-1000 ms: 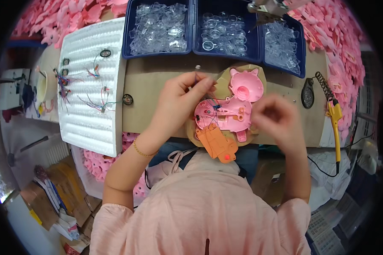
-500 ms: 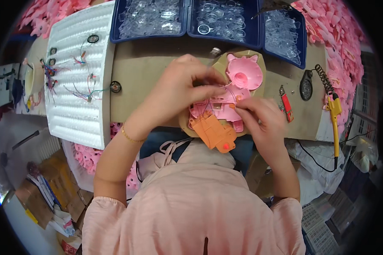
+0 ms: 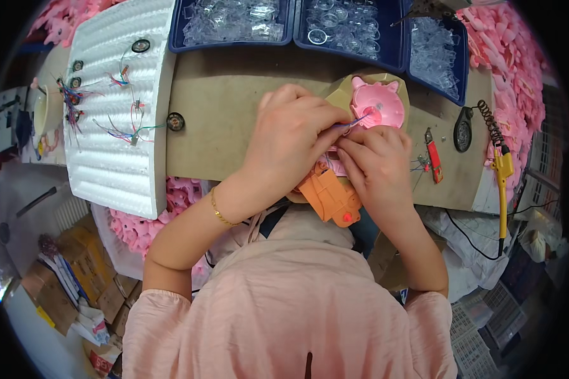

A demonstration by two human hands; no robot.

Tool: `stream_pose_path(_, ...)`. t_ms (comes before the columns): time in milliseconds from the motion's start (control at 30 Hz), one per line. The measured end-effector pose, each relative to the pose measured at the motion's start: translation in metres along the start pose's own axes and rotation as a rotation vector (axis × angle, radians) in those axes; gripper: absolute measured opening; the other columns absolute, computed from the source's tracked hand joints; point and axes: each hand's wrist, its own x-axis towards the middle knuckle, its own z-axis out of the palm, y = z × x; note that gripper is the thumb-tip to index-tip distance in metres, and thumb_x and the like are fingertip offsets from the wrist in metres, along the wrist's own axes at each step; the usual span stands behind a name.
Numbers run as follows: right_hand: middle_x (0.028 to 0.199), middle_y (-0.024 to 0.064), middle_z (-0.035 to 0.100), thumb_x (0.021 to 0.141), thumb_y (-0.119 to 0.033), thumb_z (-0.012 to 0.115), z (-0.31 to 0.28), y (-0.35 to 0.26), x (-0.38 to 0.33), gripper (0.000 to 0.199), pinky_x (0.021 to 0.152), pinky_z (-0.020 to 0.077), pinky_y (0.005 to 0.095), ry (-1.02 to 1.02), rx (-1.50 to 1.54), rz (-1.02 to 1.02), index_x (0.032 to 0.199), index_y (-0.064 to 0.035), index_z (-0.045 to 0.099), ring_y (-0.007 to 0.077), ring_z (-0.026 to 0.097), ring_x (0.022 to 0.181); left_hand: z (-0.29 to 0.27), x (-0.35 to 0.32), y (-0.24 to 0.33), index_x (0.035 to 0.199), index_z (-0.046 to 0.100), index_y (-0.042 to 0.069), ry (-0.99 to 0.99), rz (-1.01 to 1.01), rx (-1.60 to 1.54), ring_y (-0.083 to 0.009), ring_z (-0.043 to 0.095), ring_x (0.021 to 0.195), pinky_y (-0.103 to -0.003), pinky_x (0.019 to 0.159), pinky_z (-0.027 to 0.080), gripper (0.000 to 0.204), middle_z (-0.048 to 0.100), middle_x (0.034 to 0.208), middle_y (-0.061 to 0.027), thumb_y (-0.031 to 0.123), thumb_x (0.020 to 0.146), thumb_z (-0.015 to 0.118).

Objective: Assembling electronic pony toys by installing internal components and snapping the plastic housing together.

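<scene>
A pink toy shell [image 3: 385, 104] with a round eared head lies face down, hollow side up, in a tan holder [image 3: 398, 82]. My left hand [image 3: 297, 136] pinches thin blue and purple wires [image 3: 358, 120] over the shell's body. My right hand [image 3: 380, 158] is close beside it, thumb and fingertips pressed together just below the wires. What those right fingertips grip is hidden. An orange plastic part [image 3: 330, 197] with a red button sits below my hands at the shell's lower end. Much of the shell's body is covered by my hands.
Blue bins [image 3: 234, 44] of clear plastic pieces stand at the back. Left, a white foam sheet [image 3: 101, 170] carries wired parts and small round black speakers [image 3: 176, 121]. To the right are red-handled cutters [image 3: 434, 161], a black oval part [image 3: 463, 128], a yellow soldering iron [image 3: 503, 167] and piled pink shells [image 3: 512, 82].
My hands have come together over the shell's body, the right one moving up and inward. Blue and purple wires now show in my left fingertips. A small wired part shows beside the cutters.
</scene>
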Motion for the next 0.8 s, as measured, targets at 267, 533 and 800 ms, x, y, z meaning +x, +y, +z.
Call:
stream_pose_path(267, 0.084, 0.002, 0.059, 0.076, -0.011, 0.06, -0.004, 0.008, 0.001, 0.01, 0.084, 0.0327, 0.0369, -0.004, 0.141, 0.054, 0.085, -0.007, 0.063, 0.0207, 0.052, 0.086, 0.001, 0.0, 0.001, 0.082, 0.066, 0.012, -0.003, -0.014, -0.003, -0.021, 0.052, 0.08, -0.035, 0.076, 0.038, 0.013, 0.062, 0.078, 0.0007, 0.015, 0.069, 0.066)
stream_pose_path(533, 0.079, 0.0032, 0.057, 0.075, -0.01, 0.06, 0.001, -0.001, 0.007, 0.007, 0.084, 0.0336, 0.0384, -0.038, -0.027, 0.02, 0.081, -0.006, 0.062, 0.0222, 0.052, 0.085, 0.006, 0.002, -0.002, 0.083, 0.067, 0.011, 0.021, -0.013, -0.065, -0.0215, 0.052, 0.078, -0.034, 0.074, 0.039, 0.014, 0.061, 0.075, -0.0011, 0.016, 0.07, 0.068)
stream_pose_path(800, 0.104, 0.0123, 0.051, 0.062, -0.028, 0.073, -0.035, -0.055, -0.04, 0.05, 0.089, 0.032, 0.0411, -0.17, -0.094, 0.216, 0.101, -0.0024, 0.056, 0.0275, 0.048, 0.095, -0.026, 0.003, 0.003, 0.083, 0.067, 0.007, 0.021, -0.054, -0.099, -0.0198, 0.052, 0.071, -0.031, 0.067, 0.041, 0.014, 0.058, 0.073, -0.004, 0.017, 0.073, 0.067)
